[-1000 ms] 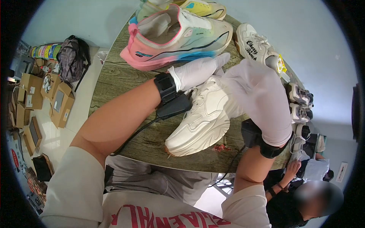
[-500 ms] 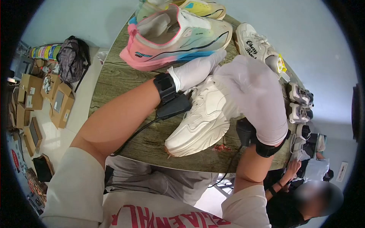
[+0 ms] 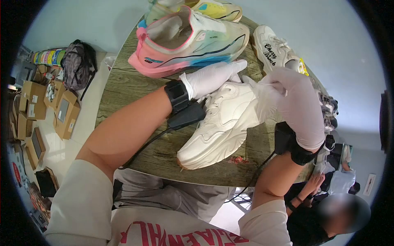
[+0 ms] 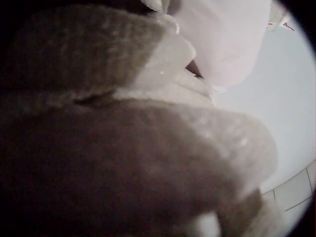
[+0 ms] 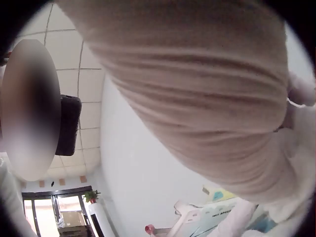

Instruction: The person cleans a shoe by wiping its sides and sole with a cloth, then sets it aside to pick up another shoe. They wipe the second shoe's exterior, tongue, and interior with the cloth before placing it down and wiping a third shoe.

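A white chunky-soled sneaker [image 3: 223,119] lies tilted near the table's front edge, toe toward the lower left. At its collar, the white-gloved left hand [image 3: 213,78] grips the shoe, fingers pointing right; in the left wrist view its gloved fingers [image 4: 148,143] look dark and blurred. Beside the heel, the gloved right hand [image 3: 293,102] is bent down and pinches thin, whitish, see-through material [image 3: 266,104] that hangs against the heel. What that material is, I cannot tell. A wrinkled glove [image 5: 212,94] fills much of the right wrist view, its fingertips hidden.
Behind the hands stands a large pink, white and blue shoe [image 3: 191,45], with a yellow one [image 3: 219,10] beyond. A white lettered shoe [image 3: 273,47] is at the back right, and more shoes [image 3: 328,106] line the right edge. Reddish bits [image 3: 239,159] lie on the wooden table [image 3: 135,94].
The right hand has moved right and turned, away from covering the heel, and its pinching fingers now show. The left hand and the white sneaker have barely shifted.
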Available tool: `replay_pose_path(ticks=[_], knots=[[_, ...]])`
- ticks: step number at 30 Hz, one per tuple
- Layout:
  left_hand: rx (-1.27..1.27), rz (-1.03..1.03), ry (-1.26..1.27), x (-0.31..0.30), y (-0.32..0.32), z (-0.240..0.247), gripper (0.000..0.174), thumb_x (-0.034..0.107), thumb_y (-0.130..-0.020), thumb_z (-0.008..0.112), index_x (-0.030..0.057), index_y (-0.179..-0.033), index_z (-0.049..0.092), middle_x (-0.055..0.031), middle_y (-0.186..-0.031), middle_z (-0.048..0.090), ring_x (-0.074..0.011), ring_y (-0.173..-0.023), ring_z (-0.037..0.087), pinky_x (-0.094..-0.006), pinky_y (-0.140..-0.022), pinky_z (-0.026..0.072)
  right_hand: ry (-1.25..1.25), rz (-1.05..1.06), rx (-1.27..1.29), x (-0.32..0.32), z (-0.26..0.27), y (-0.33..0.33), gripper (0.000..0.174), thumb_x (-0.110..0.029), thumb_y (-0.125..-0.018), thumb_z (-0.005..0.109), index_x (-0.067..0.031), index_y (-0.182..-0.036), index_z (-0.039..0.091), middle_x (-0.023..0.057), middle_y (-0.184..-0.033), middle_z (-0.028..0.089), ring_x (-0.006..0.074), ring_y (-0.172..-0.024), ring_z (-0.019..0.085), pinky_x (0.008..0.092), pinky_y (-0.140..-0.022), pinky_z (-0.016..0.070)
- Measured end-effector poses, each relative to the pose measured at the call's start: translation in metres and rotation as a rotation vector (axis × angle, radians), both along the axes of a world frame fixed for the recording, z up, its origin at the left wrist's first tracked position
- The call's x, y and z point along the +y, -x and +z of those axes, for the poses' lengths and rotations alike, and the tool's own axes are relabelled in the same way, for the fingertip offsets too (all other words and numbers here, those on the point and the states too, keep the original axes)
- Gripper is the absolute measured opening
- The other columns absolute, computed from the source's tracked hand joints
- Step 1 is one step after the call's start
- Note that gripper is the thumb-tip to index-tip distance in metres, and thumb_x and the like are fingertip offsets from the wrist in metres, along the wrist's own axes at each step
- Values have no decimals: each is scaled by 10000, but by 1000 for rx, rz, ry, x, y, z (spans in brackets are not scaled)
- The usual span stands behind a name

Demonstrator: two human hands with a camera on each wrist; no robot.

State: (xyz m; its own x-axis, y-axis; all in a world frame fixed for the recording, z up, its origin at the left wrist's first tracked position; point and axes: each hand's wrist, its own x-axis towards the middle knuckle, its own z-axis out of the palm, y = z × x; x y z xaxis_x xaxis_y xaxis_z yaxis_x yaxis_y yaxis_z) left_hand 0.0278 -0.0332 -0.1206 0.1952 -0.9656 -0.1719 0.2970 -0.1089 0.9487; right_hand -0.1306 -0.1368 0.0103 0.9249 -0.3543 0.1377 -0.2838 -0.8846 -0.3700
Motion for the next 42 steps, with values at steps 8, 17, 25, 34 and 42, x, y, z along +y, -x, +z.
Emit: replay_pose_path(ticks=[8,17,25,34,42], knots=[[-20,-74,48,-2,-5,-6,681,550,-1042,453,-64,-1011,746,-87,-892,741,-106,-763,644,-268,-742,512,-152,117,111,6,1,-1,134,-137,-865,700,-6,-873,678,163,-716,637,335,-651,618,380,-620,482],[1,-121,68,-5,-7,-15,614,506,-1056,454,-34,-1055,746,-64,-926,743,-95,-789,634,-261,-770,507,-151,71,52,9,-7,-10,140,-137,-866,696,2,-868,672,184,-732,644,343,-685,639,384,-638,492],[9,-54,91,-1,-2,-7,580,492,-1059,446,-6,-1092,741,-61,-959,742,-107,-833,621,-273,-828,487,-137,50,-74,8,-15,-11,178,-175,-872,698,-4,-921,690,193,-812,673,345,-730,660,391,-663,508],[-70,-90,68,-3,-6,-9,624,516,-1053,446,-27,-1072,752,-83,-931,747,-124,-806,637,-287,-802,506,-165,208,90,2,-4,-2,142,-112,-868,688,18,-926,684,169,-808,681,327,-732,661,370,-680,509],[-61,-67,-36,3,-4,3,685,555,-1031,460,-62,-1027,756,-103,-866,743,-136,-733,639,-290,-730,513,-27,-18,75,-15,-1,3,137,-113,-853,683,16,-898,677,169,-786,664,323,-699,630,363,-662,496]])
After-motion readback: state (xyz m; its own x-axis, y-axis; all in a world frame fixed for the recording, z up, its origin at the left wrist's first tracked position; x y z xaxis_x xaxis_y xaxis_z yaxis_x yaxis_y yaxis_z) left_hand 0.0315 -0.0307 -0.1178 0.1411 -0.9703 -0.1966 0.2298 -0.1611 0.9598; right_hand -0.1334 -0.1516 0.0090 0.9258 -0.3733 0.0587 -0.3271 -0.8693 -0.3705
